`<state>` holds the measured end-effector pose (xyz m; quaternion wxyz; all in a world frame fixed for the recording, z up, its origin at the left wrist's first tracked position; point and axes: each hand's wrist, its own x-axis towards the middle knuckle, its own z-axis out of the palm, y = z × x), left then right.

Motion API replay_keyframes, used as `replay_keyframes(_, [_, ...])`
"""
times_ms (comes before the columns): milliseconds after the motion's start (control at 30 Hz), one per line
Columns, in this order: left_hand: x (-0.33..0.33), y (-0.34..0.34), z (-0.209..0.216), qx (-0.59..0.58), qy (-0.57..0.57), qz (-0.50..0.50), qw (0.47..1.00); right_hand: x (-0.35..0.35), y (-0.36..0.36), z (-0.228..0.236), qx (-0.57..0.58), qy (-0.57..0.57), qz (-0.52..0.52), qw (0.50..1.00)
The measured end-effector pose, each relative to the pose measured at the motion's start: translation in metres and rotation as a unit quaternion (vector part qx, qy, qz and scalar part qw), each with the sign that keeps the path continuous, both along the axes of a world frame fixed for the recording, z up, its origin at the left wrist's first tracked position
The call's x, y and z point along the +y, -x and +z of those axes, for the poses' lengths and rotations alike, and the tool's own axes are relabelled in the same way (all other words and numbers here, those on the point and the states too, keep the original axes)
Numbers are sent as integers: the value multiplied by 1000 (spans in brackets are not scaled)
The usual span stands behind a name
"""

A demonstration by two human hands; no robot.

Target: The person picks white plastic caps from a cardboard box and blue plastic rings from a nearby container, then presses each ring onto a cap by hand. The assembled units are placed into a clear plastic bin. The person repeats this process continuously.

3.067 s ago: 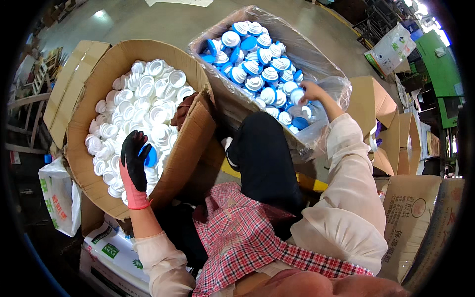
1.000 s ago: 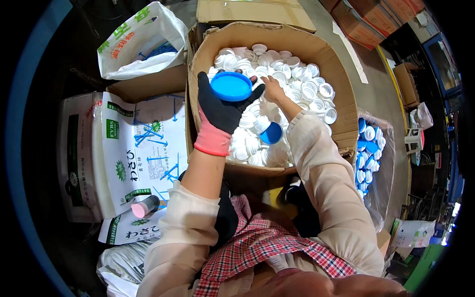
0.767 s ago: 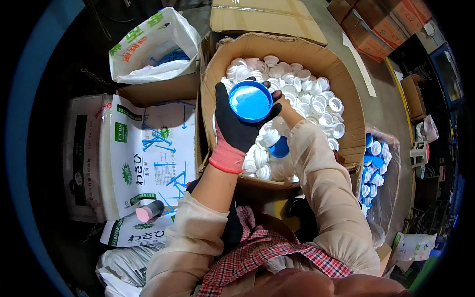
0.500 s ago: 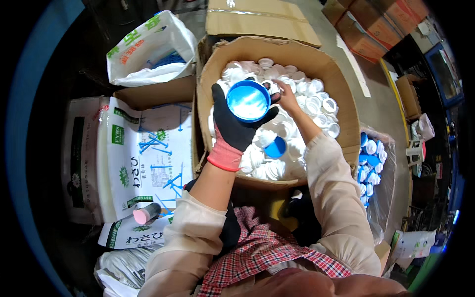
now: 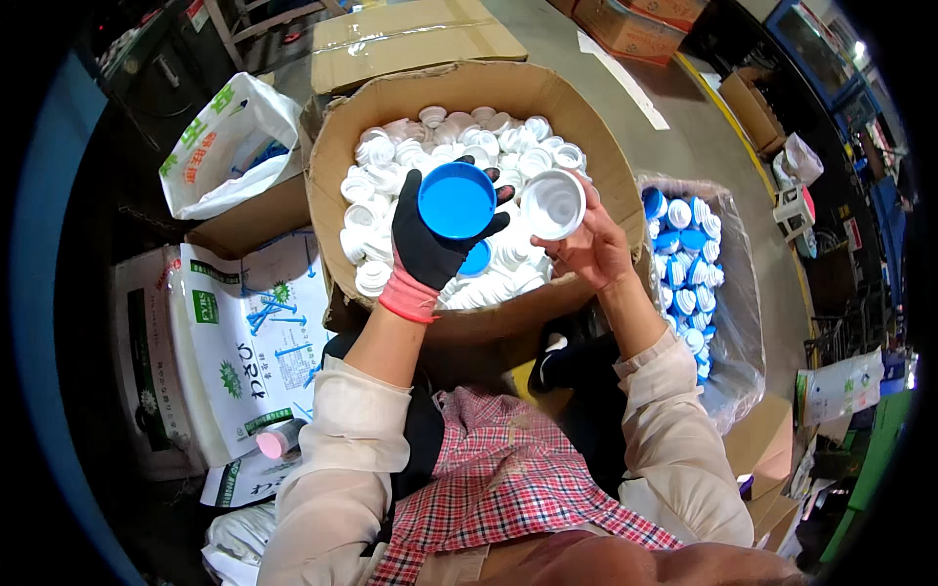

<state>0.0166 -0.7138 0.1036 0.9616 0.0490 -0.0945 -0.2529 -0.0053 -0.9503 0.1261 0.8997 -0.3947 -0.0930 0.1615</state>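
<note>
My left hand (image 5: 422, 242), in a black glove with a pink cuff, holds a round blue cap (image 5: 456, 200) with its open side up. My bare right hand (image 5: 590, 246) grips a white cap (image 5: 552, 204) just to the right of the blue one; the two caps are close but apart. Both hands hover over a cardboard box (image 5: 386, 95) filled with several white caps (image 5: 391, 161). Another blue cap (image 5: 477, 261) lies in the box under my left hand.
A clear plastic bag (image 5: 728, 322) holding blue and white caps stands at my right. White printed sacks (image 5: 249, 332) lie at my left, with a small pink object (image 5: 275, 442) beside them. A flat cardboard box (image 5: 415, 34) lies beyond.
My right hand has lifted a white cap out of the box and brought it beside the blue cap. My left hand has stayed over the box with the blue cap.
</note>
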Motion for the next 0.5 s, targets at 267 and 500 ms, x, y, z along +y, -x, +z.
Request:
replay_keyframes(267, [-32, 9, -11, -191, -280, 74, 938, -16, 8, -6, 82, 179, 18, 980])
replay_keyframes(500, [-54, 6, -17, -250, -493, 250, 795, -16, 19, -1, -183, 348, -62, 917])
